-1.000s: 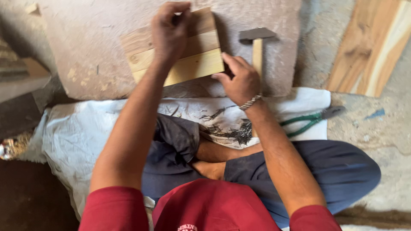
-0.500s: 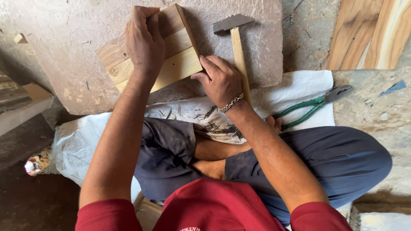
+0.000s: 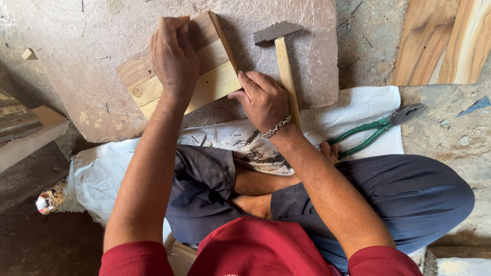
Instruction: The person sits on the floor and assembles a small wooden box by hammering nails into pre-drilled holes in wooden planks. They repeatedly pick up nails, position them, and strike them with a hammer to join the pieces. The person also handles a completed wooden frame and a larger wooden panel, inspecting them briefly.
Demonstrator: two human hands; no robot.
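Observation:
A small panel of joined wooden slats (image 3: 207, 76) lies tilted on a flat stone slab (image 3: 92, 56). My left hand (image 3: 174, 56) presses down on top of the panel, fingers curled over its far edge. My right hand (image 3: 263, 97) rests at the panel's near right corner, thumb and fingers touching its edge. A hammer (image 3: 281, 56) with a wooden handle lies on the slab just right of my right hand, with part of the handle hidden under that hand. I sit cross-legged behind the slab.
Green-handled pliers (image 3: 376, 130) lie on a white cloth (image 3: 353, 110) to the right, with a pile of small nails (image 3: 250, 140) on the cloth near my knee. Wooden planks (image 3: 445, 41) lie at the top right. A small wood offcut (image 3: 29, 53) sits at the left.
The view has shifted, so the slab and panel now sit lower and further left. Both hands stay on the panel; my right hand has slid along its near edge toward the hammer handle.

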